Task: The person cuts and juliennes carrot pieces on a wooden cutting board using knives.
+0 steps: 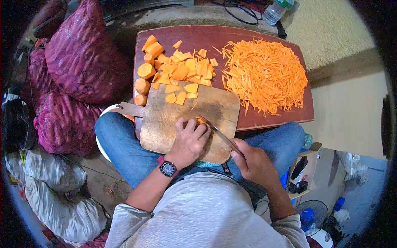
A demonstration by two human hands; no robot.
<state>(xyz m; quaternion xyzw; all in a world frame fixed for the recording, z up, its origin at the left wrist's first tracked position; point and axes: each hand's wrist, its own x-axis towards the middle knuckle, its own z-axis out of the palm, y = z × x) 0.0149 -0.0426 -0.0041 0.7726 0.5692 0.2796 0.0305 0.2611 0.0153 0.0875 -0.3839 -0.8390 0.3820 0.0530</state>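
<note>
A wooden cutting board with a handle lies across my lap and the edge of a dark red table. My left hand presses bent fingers on a piece of carrot, mostly hidden under them. In my right hand is a knife, its blade slanting up-left against the carrot beside my left fingertips. Several flat carrot slices rest on the board's far edge. Beyond them is a pile of carrot slices and chunks. A big heap of carrot strips sits to the right.
The dark red tabletop carries the carrots. Full purple mesh sacks stand at the left, with white sacks below. A plastic bottle and black cable lie at the back. A box and fan are at lower right.
</note>
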